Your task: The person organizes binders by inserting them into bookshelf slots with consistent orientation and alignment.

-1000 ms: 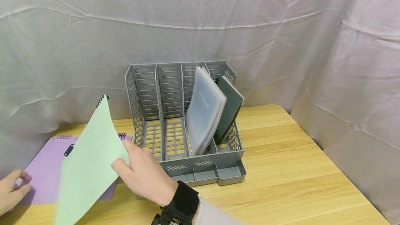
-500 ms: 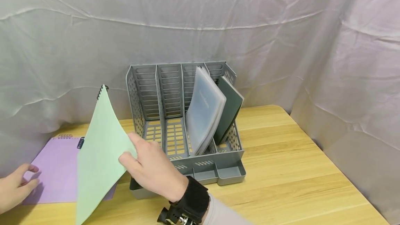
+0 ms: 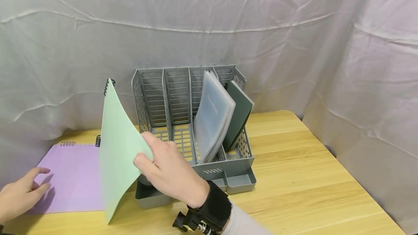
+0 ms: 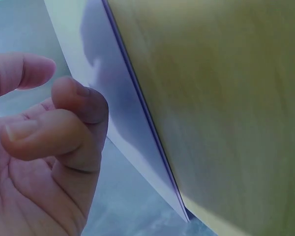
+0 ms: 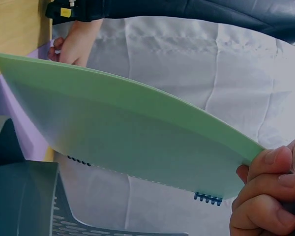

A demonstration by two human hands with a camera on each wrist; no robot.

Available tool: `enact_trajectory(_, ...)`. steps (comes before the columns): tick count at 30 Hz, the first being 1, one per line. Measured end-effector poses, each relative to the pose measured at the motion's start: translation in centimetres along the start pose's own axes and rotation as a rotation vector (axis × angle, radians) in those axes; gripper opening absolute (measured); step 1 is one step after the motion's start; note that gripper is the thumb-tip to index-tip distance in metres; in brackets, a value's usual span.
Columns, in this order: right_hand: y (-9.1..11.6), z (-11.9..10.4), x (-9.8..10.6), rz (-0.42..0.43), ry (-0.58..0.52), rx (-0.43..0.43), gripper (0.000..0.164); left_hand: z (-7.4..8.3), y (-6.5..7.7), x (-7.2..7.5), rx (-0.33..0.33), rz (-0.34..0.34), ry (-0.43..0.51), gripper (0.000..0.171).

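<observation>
My right hand (image 3: 174,173) pinches the edge of a light green notebook (image 3: 119,148) with black coil binding, thumb on the near side. The notebook is held upright and slightly bowed, just left of the grey file organizer (image 3: 212,168). In the right wrist view, the green notebook (image 5: 137,128) slants across, gripped by curled fingers (image 5: 270,196). A purple notebook (image 3: 75,177) lies flat on the table at the left. Over its left edge my left hand (image 3: 24,193) hovers with fingers loosely bent, holding nothing; the left wrist view shows this hand (image 4: 49,142) beside the purple notebook's edge (image 4: 137,118).
The organizer's right-hand slots hold a translucent-covered booklet (image 3: 213,111) and a dark green notebook (image 3: 238,115); its two left slots hold nothing visible. Small trays (image 3: 241,180) line its front. A grey curtain (image 3: 209,21) hangs behind the wooden table (image 3: 310,177).
My right hand has carried the green notebook rightward toward the organizer, turning it more upright and uncovering more of the purple notebook. My left hand has shifted slightly right.
</observation>
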State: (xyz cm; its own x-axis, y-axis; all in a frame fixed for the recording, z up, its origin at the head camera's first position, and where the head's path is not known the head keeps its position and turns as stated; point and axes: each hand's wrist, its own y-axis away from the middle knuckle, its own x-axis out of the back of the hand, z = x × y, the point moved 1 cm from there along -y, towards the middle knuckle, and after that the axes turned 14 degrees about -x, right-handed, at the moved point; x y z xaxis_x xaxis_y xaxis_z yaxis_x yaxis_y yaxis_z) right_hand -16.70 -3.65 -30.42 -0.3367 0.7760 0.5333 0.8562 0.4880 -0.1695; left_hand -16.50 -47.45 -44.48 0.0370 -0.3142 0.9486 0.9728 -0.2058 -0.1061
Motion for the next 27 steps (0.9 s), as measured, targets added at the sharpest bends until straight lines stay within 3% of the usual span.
enact_trajectory(7, 0.5, -0.2, 1.0, -0.011, -0.033, -0.029, 0.005, 0.0, -1.0, -0.3, -0.043, -0.009, -0.007, 0.041)
enact_trajectory(10, 0.8, -0.4, 1.5, -0.010, -0.057, -0.017, 0.008, 0.2, -1.2, -0.5, -0.066, 0.026, 0.001, 0.042)
enact_trajectory(15, 1.3, -0.6, 2.5, 0.007, -0.063, -0.002, 0.012, 1.3, -1.5, -0.7, -0.098, 0.072, 0.010, 0.042)
enact_trajectory(21, 1.9, -0.6, 3.7, 0.049, -0.078, 0.047, 0.022, 3.2, -2.3, -0.5, -0.090, 0.038, 0.028, 0.044)
enact_trajectory(27, 2.5, -0.6, 4.9, 0.083, -0.099, 0.096, 0.023, 4.7, -3.2, -0.5, -0.091, 0.025, 0.051, 0.049)
